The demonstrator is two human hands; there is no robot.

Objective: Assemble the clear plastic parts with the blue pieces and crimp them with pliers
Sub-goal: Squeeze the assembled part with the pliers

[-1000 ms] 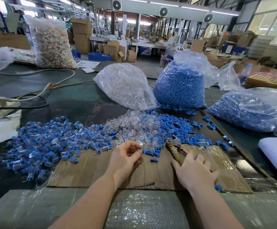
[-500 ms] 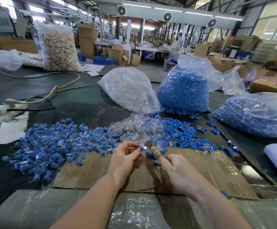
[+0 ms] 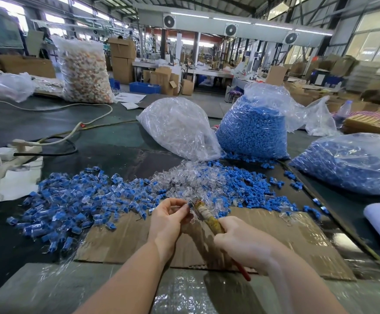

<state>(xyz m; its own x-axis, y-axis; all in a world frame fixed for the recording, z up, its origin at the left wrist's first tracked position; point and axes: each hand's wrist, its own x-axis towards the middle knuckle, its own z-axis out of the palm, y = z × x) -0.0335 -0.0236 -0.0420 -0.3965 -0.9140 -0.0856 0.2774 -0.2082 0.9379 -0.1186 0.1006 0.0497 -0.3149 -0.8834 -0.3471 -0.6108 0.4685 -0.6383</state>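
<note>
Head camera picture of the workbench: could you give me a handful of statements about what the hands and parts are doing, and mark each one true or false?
1. The right hand grips the pliers. True.
2. The left hand lies flat on the cardboard sheet. False: its fingers pinch a small part at the pliers' tip.
3. The loose clear plastic parts are heaped beyond the hands. True.
4. The bag of blue pieces stands left of the bag of clear parts. False: it stands to its right.
5. The pliers lie on the table. False: they are held.
</note>
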